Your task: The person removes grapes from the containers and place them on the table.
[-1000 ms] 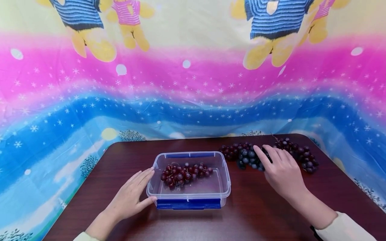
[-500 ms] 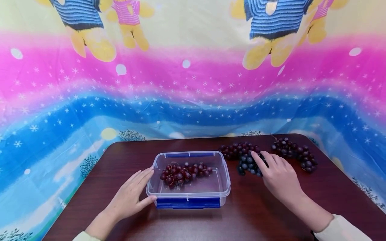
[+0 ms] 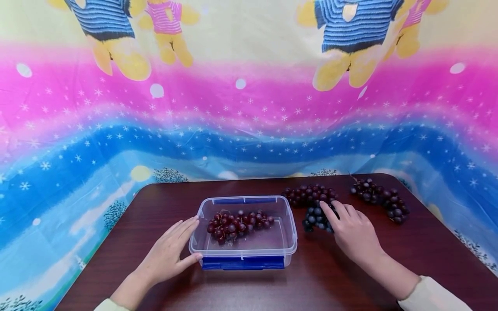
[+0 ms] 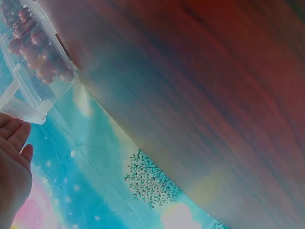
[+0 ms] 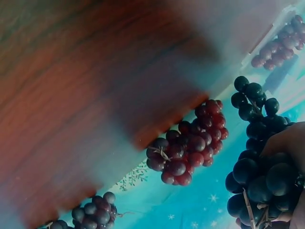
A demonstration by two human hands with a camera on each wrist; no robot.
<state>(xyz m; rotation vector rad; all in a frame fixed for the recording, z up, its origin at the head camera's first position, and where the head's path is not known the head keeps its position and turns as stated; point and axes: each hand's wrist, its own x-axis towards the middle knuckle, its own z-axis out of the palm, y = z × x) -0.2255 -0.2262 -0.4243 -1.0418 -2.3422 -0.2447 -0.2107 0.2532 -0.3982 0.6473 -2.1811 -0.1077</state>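
My right hand [image 3: 355, 235] grips a bunch of black grapes [image 3: 316, 218] to the right of the container. In the right wrist view, the fingers [image 5: 288, 145] lie over the dark berries [image 5: 259, 186], and brown stems poke out below. A clear plastic container [image 3: 268, 252] with blue latches stands lidless at mid-table, holding one bunch of red grapes [image 3: 233, 224]. Against its left side rests my left hand [image 3: 167, 250], fingers extended along the wall and thumb at the front corner. The left wrist view catches only part of that hand [image 4: 14, 162] beside the container's corner.
Behind the black grapes lies a bunch of red grapes [image 3: 307, 194], close to the container's back right corner. Another dark red bunch [image 3: 381, 196] is farther right, near the back edge of the brown table [image 3: 163, 285]. A patterned cloth [image 3: 241, 142] hangs behind.
My right hand has drawn the black grapes leftward and nearer to me, away from the far right bunch. My left hand and the container have stayed in place.
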